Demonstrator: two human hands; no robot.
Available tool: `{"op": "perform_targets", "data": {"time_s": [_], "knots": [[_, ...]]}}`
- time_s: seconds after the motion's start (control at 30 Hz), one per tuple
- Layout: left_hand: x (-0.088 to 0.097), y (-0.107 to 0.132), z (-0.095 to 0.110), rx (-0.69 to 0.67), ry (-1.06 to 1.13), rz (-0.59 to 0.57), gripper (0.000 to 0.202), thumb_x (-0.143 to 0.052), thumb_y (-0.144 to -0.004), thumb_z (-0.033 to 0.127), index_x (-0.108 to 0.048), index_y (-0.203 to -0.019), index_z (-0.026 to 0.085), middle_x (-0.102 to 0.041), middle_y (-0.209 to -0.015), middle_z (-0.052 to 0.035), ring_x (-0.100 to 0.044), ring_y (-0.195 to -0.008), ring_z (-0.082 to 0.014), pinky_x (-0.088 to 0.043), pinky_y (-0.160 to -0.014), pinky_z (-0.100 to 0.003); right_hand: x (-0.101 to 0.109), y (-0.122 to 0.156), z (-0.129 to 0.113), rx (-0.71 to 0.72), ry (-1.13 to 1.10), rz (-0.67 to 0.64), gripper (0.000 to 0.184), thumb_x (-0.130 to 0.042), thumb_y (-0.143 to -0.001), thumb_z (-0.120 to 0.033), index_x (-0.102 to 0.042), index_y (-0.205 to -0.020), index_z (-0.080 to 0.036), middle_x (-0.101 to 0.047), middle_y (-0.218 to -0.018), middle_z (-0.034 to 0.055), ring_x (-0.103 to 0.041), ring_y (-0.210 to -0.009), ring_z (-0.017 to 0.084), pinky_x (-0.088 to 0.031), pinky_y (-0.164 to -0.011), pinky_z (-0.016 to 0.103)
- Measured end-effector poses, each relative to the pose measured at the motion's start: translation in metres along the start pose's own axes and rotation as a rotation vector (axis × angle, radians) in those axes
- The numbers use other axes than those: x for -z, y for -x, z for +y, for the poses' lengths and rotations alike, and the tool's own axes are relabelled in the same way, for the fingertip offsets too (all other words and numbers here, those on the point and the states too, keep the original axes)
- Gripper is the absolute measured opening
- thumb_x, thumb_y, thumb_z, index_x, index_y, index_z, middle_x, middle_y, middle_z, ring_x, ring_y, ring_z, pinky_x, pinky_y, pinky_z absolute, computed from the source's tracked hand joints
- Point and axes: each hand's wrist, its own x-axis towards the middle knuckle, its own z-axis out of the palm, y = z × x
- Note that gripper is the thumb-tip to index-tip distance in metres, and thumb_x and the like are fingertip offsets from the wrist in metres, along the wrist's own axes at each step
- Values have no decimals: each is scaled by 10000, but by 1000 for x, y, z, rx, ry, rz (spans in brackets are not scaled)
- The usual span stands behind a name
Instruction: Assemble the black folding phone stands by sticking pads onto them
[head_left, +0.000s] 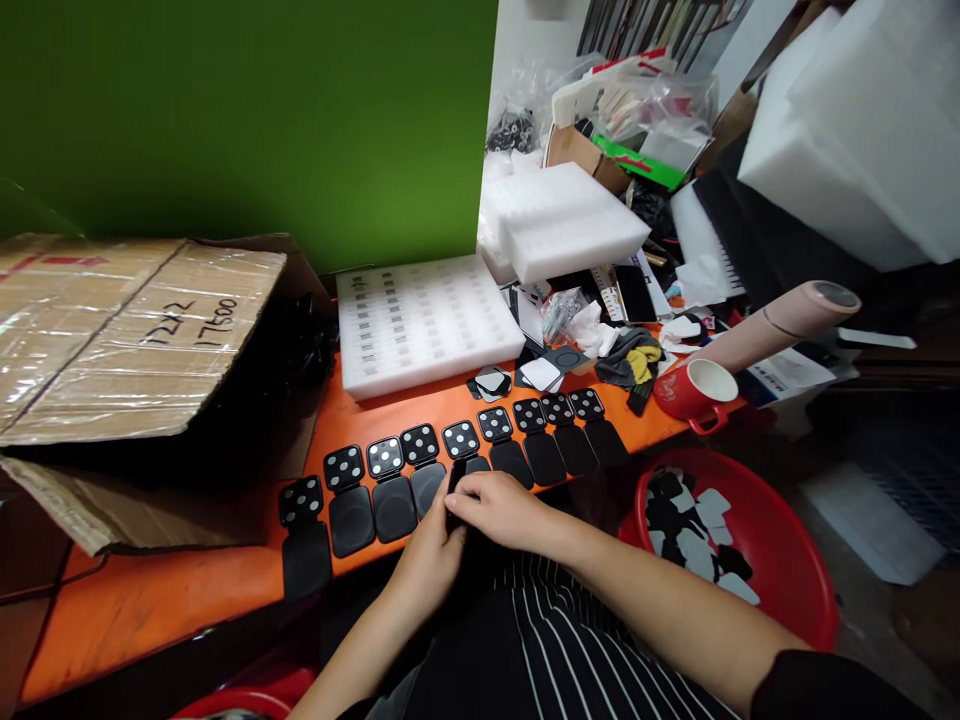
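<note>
My left hand (435,555) and my right hand (504,508) are together at the table's front edge. Between them stands a thin black piece (455,474), seen nearly edge-on. The fingers of both hands are closed on it, and its lower part is hidden. Just beyond lies a row of several black hinged pieces, each unfolded flat. Their upper squares, such as one dotted square (385,457), carry silvery round dots. Their lower halves, such as one plain black flap (394,507), reach toward the table edge. My hands partly cover the middle ones.
A cardboard box (135,340) stands open at the left. White foam blocks (427,320) lie behind the row. At the right are a red mug (694,390), a pink bottle (780,325) and a red basin (787,560) holding black and white pieces. A green panel (247,120) rises behind.
</note>
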Motion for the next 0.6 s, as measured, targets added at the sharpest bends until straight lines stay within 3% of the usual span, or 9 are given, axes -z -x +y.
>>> {"op": "perform_targets", "data": {"time_s": [0.13, 0.23, 0.33, 0.43, 0.5, 0.6], "knots": [[-4, 1, 3, 293, 489, -103, 759, -607, -654, 198, -342, -1365, 191, -659, -1055, -110, -656, -927, -290, -497, -818, -430, 2, -7, 14, -130, -556, -128, 332, -307, -918, -425, -506, -799, -188, -405, -497, -75, -319, -392, 72, -276, -429, 198], [-6, 3, 0, 316, 553, -115, 848, -612, -658, 175, -246, -1417, 271, -578, -1223, -111, -662, -926, -266, -513, -789, -395, 8, -6, 14, -119, -505, -74, 324, -313, -926, -412, -507, -802, -185, -393, -502, -78, -303, -405, 70, -272, -446, 200], [-5, 5, -5, 157, 274, -75, 787, -558, -693, 143, -275, -1418, 256, -406, -1417, -109, -534, -1158, -297, -461, -918, -434, 14, -1, 6, -52, -183, -18, 297, -341, -926, -300, -531, -741, -168, -464, -579, -34, -422, -536, 94, -331, -555, 226], [-1, 9, -8, -61, -124, -36, 716, -483, -736, 94, -300, -1415, 230, -359, -1460, -81, -318, -1338, -264, -295, -1078, -452, 19, 4, 0, 3, 134, -26, 297, -338, -926, -262, -531, -724, -161, -548, -695, 20, -478, -659, 130, -344, -636, 261], [2, 14, -8, -146, -302, -38, 716, -439, -756, 67, -264, -1429, 238, -363, -1459, -73, -309, -1346, -237, -259, -1099, -447, 21, 7, -1, 30, 232, -64, 298, -334, -928, -265, -536, -737, -158, -583, -754, 45, -496, -692, 143, -347, -655, 272], [5, 21, -6, -198, -448, -50, 692, -385, -769, 46, -274, -1424, 239, -392, -1438, -89, -386, -1304, -233, -326, -1066, -444, 19, 11, 0, 47, 194, -92, 294, -371, -922, -310, -553, -746, -159, -607, -783, 44, -510, -706, 143, -346, -640, 262]]}}
